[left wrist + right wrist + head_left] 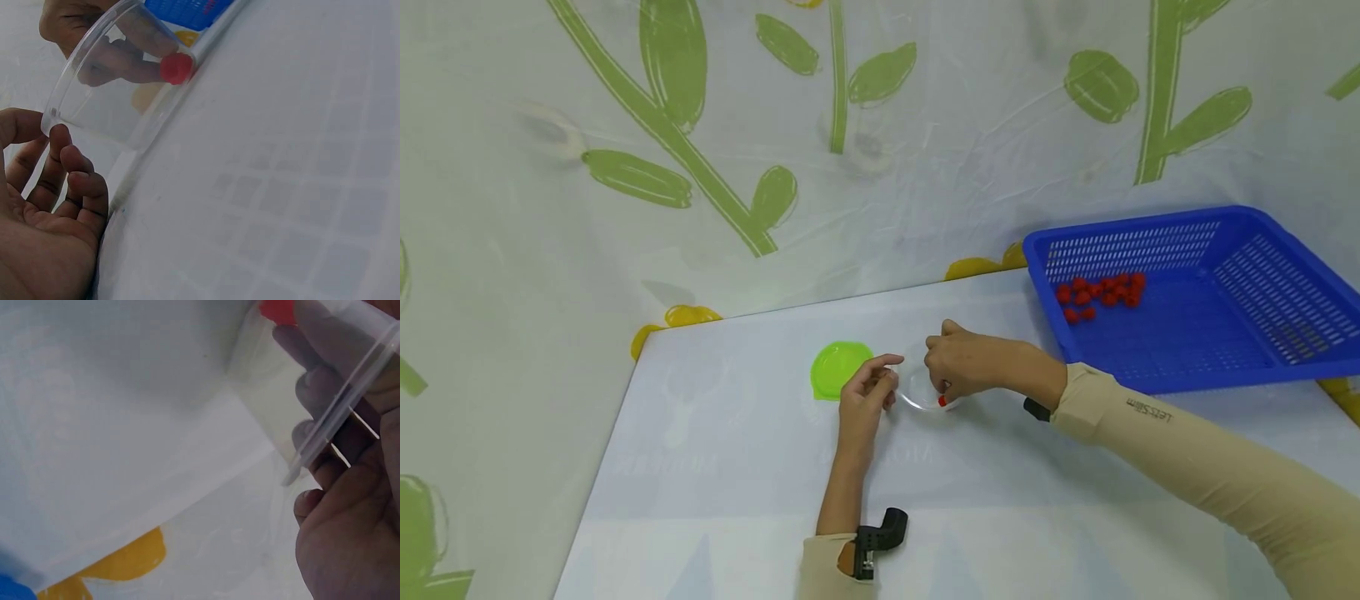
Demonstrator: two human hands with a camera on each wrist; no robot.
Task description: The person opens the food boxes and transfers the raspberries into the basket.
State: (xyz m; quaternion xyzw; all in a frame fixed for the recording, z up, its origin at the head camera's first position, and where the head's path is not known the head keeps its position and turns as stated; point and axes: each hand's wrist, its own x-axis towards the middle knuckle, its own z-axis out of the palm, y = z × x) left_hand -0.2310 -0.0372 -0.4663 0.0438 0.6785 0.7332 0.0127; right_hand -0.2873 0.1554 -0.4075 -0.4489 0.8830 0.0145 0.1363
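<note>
A clear plastic tub [119,103] with a rounded rim stands on the white table between my hands. My left hand [863,404] pinches its rim between thumb and finger on the left side, with the other fingers loosely curled. From the right, my right hand [967,362] reaches inside the tub and holds a small red piece [177,68] in its fingertips, low down near the tub's bottom. In the right wrist view, those fingers show through the clear wall, and the red piece [278,310] is partly cut off.
A bright green lid [839,369] lies on the table just left of the tub. At the right stands a blue slotted basket [1180,367] with several small red pieces [1108,290] in its left part. Behind the table hangs a leaf-patterned cloth [880,208].
</note>
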